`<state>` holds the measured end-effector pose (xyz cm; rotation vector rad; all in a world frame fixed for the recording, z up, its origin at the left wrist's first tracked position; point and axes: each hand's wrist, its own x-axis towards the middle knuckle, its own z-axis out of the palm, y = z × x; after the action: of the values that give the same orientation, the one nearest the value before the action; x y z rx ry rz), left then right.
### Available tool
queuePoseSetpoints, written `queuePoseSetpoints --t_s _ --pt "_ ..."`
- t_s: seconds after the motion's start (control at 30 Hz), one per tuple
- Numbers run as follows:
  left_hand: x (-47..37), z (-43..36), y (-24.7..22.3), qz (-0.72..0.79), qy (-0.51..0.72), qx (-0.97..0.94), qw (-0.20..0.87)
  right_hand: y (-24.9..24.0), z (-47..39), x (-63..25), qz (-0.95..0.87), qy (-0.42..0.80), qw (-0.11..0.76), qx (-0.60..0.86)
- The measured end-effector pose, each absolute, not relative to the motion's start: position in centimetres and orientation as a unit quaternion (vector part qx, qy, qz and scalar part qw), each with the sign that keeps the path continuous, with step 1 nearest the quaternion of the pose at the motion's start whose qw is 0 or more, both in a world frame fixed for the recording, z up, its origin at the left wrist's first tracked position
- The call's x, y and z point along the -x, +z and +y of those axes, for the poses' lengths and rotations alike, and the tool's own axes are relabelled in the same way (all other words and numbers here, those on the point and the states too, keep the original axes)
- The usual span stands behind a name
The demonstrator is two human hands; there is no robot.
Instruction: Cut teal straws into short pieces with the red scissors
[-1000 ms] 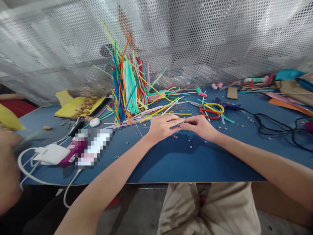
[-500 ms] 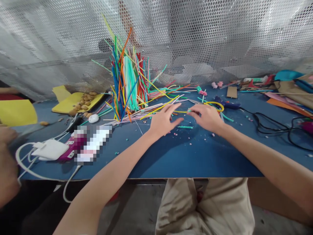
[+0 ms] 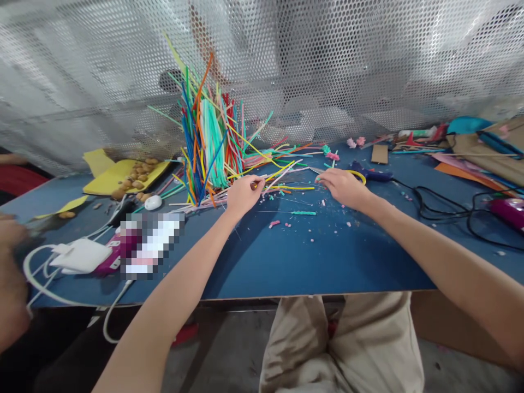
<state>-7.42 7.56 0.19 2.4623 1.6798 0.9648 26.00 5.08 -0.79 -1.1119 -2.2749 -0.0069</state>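
Note:
My left hand (image 3: 245, 195) is closed, thumb and index finger pinched together, at the front of the loose pipe cleaners (image 3: 282, 176); what it holds, if anything, is too small to name. My right hand (image 3: 341, 187) has its fingers pressed together near the tips of the scissors, with a small teal bit (image 3: 318, 178) at its fingertips. Partly behind that hand lie scissors with yellow handles (image 3: 360, 177). Between and below the hands, a teal fuzzy piece on a thin wire (image 3: 303, 213) lies among pink and teal scraps.
Upright pipe cleaners (image 3: 213, 142) stand at the back left. A blue glue gun (image 3: 374, 173) with a black cable lies right. At the left are a white charger (image 3: 82, 255), a phone (image 3: 153, 245), a yellow sheet (image 3: 98, 183) with brown pieces, and another person's arm (image 3: 12, 278).
My left hand has moved left, away from my right hand, and its spread fingers have closed into a pinch. The other person's yellow sheet at the left has been lowered.

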Motion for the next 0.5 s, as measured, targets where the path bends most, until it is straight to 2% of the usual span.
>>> queuePoseSetpoints --t_s 0.13,0.3,0.5 --pt "6.7 7.3 0.2 0.477 0.275 -0.834 -0.011 -1.3 5.1 -25.7 -0.87 -0.005 0.269 0.414" --pt "5.4 7.0 -0.5 0.532 0.238 -0.812 -0.015 -1.3 4.6 -24.9 -0.884 0.006 0.248 0.397" --pt "5.0 7.3 -1.3 0.487 0.196 -0.851 -0.02 -1.3 4.0 -24.4 -0.875 0.054 0.267 0.401"
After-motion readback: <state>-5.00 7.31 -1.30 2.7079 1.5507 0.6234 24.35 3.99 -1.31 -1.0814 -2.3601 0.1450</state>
